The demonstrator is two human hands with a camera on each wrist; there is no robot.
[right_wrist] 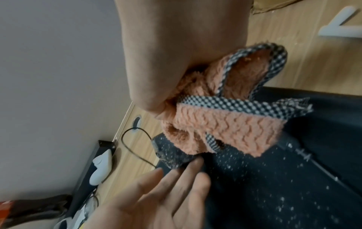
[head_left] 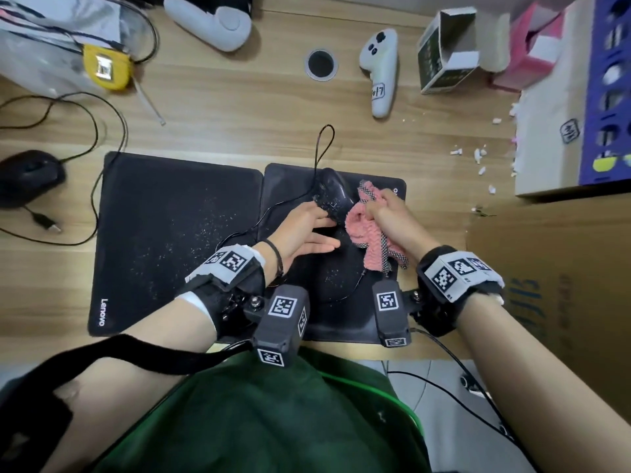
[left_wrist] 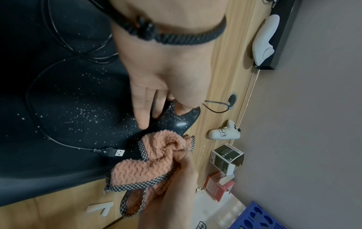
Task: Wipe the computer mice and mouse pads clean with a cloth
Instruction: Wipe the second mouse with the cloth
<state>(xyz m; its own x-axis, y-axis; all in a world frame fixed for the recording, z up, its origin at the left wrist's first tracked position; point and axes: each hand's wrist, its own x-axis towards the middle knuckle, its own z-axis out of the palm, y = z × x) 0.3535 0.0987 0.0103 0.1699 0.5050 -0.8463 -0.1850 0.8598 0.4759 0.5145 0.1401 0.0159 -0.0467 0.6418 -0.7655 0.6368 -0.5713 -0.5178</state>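
A black wired mouse (head_left: 333, 196) (left_wrist: 176, 122) (right_wrist: 172, 153), speckled with white dust, is tilted up over the right black mouse pad (head_left: 341, 302). My left hand (head_left: 321, 227) (left_wrist: 156, 108) (right_wrist: 166, 186) pinches its rear end between thumb and straight fingers. My right hand (head_left: 386, 213) (left_wrist: 176, 186) (right_wrist: 156, 77) grips a bunched pink cloth (head_left: 365, 230) (left_wrist: 149, 162) (right_wrist: 225, 130) with checked trim, pressed against the mouse's right side. The larger left pad (head_left: 170, 240) lies beside it, also dusted with specks. The mouse's USB plug (left_wrist: 117, 152) rests on the right pad.
A second black mouse (head_left: 29, 177) sits at the far left with loose cables. Two white controllers (head_left: 379, 70) (head_left: 211, 22), a cable hole (head_left: 321, 63) and a green box (head_left: 444, 52) lie behind. White crumbs (head_left: 478, 158) and a cardboard box (head_left: 553, 285) are at the right.
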